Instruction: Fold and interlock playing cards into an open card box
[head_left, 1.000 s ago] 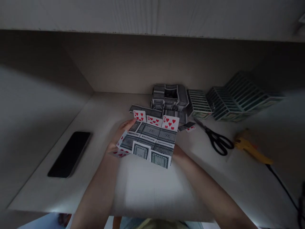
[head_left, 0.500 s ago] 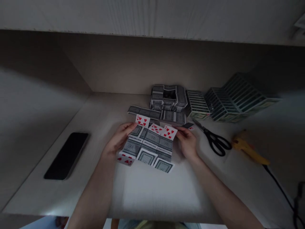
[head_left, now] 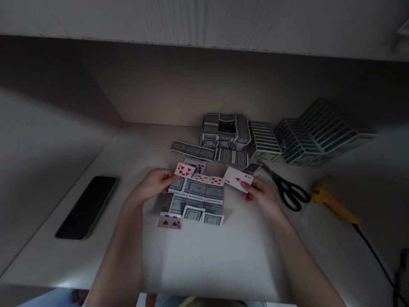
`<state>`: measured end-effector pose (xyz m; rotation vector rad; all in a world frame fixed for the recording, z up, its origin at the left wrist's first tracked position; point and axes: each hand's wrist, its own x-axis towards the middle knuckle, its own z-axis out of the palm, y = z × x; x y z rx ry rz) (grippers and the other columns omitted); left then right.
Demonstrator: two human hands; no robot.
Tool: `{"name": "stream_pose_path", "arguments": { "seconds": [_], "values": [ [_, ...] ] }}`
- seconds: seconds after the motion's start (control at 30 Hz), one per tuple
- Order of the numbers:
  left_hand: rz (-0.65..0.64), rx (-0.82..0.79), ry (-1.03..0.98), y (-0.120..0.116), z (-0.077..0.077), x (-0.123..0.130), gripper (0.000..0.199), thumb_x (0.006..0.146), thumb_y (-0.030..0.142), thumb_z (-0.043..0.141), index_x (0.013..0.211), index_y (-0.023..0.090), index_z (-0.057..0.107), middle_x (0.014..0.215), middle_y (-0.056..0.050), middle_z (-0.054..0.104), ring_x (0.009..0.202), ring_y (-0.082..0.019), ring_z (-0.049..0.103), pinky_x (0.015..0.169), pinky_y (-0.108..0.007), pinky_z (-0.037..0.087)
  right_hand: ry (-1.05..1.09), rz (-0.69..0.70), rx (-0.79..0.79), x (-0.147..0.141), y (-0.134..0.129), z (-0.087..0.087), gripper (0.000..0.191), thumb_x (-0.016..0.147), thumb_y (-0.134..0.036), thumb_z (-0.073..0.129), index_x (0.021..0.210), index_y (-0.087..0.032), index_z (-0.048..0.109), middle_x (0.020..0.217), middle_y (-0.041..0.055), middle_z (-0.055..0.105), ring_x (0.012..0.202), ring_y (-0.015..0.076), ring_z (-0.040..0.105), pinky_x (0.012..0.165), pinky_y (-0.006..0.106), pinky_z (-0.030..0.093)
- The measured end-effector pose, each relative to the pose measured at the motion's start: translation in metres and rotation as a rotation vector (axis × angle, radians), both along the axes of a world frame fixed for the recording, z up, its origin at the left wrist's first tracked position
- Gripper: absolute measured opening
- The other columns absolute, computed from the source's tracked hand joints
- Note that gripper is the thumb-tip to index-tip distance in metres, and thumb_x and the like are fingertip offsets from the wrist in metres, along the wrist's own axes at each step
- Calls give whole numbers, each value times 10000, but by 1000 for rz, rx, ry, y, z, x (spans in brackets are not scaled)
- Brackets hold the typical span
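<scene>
A panel of joined playing cards (head_left: 204, 187), mostly with patterned backs up, lies in front of me with some cards folded along its edges. My left hand (head_left: 156, 183) pinches its upper left part, the thumb by a folded-out hearts card (head_left: 185, 169). In my right hand (head_left: 260, 192), between thumb and fingers, is a single playing card (head_left: 236, 178), an ace of hearts face up. Its left end is close to the panel's upper right corner; whether they touch, I cannot tell. A folded flap with red hearts (head_left: 169, 221) sticks out at the panel's lower left.
Behind the panel are card strips (head_left: 193, 150), a boxy card structure (head_left: 225, 130) and stepped card structures (head_left: 315, 132). Black-handled scissors (head_left: 289, 192) and a yellow glue gun (head_left: 334, 204) with a cord lie at right. A phone (head_left: 87, 207) lies at left. A shelf edge (head_left: 204, 47) crosses overhead.
My right hand has moved right, off the panel, and now holds the ace of hearts. The panel has come down flatter and shifted slightly left, with my left hand still on it.
</scene>
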<state>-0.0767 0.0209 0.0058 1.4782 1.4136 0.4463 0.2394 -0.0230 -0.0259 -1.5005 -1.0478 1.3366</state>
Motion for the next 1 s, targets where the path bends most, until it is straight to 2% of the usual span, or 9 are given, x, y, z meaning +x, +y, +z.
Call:
{"name": "stream_pose_path", "arguments": {
  "seconds": [0.13, 0.3, 0.4, 0.47, 0.57, 0.67, 0.73, 0.9, 1.0],
  "values": [
    [59, -89, 37, -1, 2, -3, 370, 622, 522, 575, 644, 154, 549, 555, 13, 553, 500, -117, 531, 427, -191, 405, -2, 108, -171, 10, -3, 6, 297, 658, -400, 640, 789, -155, 532, 607, 21, 621, 417, 125, 553, 396, 260, 480],
    [42, -331, 52, -5, 3, -6, 431, 562, 536, 622, 703, 129, 593, 565, -48, 621, 525, -176, 595, 493, -265, 475, -60, 232, -243, 18, -6, 10, 350, 676, -351, 647, 921, -167, 478, 604, 29, 649, 441, 152, 603, 415, 269, 521],
    [38, -329, 86, -5, 4, -8, 439, 593, 570, 583, 677, 139, 588, 579, -58, 629, 518, -171, 594, 496, -261, 470, -63, 284, -271, 22, -7, 11, 348, 706, -353, 621, 949, -175, 446, 627, 37, 662, 451, 150, 613, 426, 261, 527],
    [57, -194, 164, -4, 6, -8, 428, 621, 583, 549, 614, 155, 558, 538, -30, 601, 481, -145, 562, 463, -229, 436, -57, 292, -278, 23, -7, 11, 329, 733, -373, 589, 950, -176, 439, 630, 38, 664, 451, 147, 614, 423, 255, 525],
    [116, 195, 280, -4, 13, -3, 387, 680, 548, 508, 582, 174, 510, 504, 24, 528, 474, -101, 486, 445, -186, 359, -57, 307, -280, 22, -8, 11, 303, 760, -392, 549, 944, -177, 442, 596, 25, 652, 438, 144, 609, 404, 240, 511],
    [159, 456, 207, -11, 22, 13, 335, 749, 486, 460, 626, 176, 497, 572, 33, 519, 545, -92, 466, 493, -174, 348, -70, 331, -288, 18, -9, 13, 301, 772, -398, 530, 954, -177, 436, 569, 12, 639, 424, 143, 604, 380, 225, 492],
    [70, 468, 110, -20, 25, 31, 311, 765, 463, 461, 655, 177, 515, 602, 29, 535, 572, -94, 480, 522, -176, 361, -53, 351, -299, 15, -9, 14, 294, 773, -398, 525, 946, -180, 428, 571, 8, 636, 425, 143, 604, 379, 223, 489],
    [-375, 367, 129, -40, 13, 78, 188, 771, 376, 503, 770, 210, 591, 697, 22, 605, 626, -104, 527, 565, -199, 361, 3, 373, -341, 12, -9, 17, 258, 773, -387, 517, 903, -186, 421, 550, -7, 616, 417, 137, 599, 371, 211, 479],
    [-402, 340, 268, -38, 0, 87, 214, 733, 405, 542, 696, 197, 576, 648, 15, 595, 591, -119, 520, 522, -216, 330, -7, 377, -324, 13, -8, 14, 266, 779, -396, 501, 922, -185, 424, 543, -14, 607, 402, 128, 589, 359, 203, 470]
  ]
}}
